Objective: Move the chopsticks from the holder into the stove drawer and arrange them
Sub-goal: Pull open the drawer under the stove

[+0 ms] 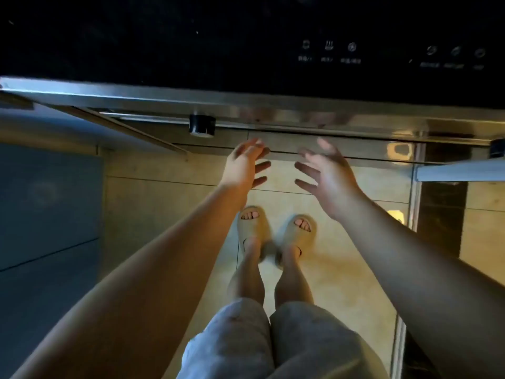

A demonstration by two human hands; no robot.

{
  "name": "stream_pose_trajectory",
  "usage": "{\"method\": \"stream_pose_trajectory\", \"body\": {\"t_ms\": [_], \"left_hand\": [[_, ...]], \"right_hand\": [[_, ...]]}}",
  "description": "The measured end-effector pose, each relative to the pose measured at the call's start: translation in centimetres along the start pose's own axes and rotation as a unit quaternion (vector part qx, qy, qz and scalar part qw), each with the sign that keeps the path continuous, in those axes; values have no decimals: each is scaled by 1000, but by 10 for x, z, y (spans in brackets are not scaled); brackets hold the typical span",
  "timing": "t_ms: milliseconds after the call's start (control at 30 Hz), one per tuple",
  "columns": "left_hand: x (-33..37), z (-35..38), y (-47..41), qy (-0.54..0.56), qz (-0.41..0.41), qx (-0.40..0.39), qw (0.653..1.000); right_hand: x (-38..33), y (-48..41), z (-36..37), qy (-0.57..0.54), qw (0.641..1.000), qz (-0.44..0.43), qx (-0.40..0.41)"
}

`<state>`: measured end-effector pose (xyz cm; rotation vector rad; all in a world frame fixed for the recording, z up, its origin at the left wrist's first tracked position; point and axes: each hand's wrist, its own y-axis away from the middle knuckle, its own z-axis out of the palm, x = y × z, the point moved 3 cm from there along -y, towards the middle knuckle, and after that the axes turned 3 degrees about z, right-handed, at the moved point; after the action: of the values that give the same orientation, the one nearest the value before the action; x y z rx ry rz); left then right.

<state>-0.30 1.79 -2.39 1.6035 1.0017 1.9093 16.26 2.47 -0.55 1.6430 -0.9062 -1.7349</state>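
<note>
I look straight down the front of a black glass stove with a steel front edge. Both arms reach forward under that edge. My left hand has its fingers spread and holds nothing, its fingertips near the top strip of the stove drawer front. My right hand is also empty with fingers apart, a short gap to the right of the left hand. The drawer front looks closed against the stove. No chopsticks and no holder are in view.
A black round knob sticks out under the steel edge, left of my hands. Touch-control icons glow faintly on the glass. Grey cabinet doors stand at the left. My slippered feet stand on beige floor tiles below.
</note>
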Motion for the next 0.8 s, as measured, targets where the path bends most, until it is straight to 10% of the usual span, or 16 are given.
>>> {"method": "stream_pose_trajectory", "body": {"t_ms": [367, 800], "left_hand": [[16, 7, -19, 267, -11, -34, 963], [22, 11, -11, 232, -81, 7, 969]], "right_hand": [[-10, -34, 4, -319, 943, 58, -68], [-20, -15, 7, -285, 954, 68, -60]]}}
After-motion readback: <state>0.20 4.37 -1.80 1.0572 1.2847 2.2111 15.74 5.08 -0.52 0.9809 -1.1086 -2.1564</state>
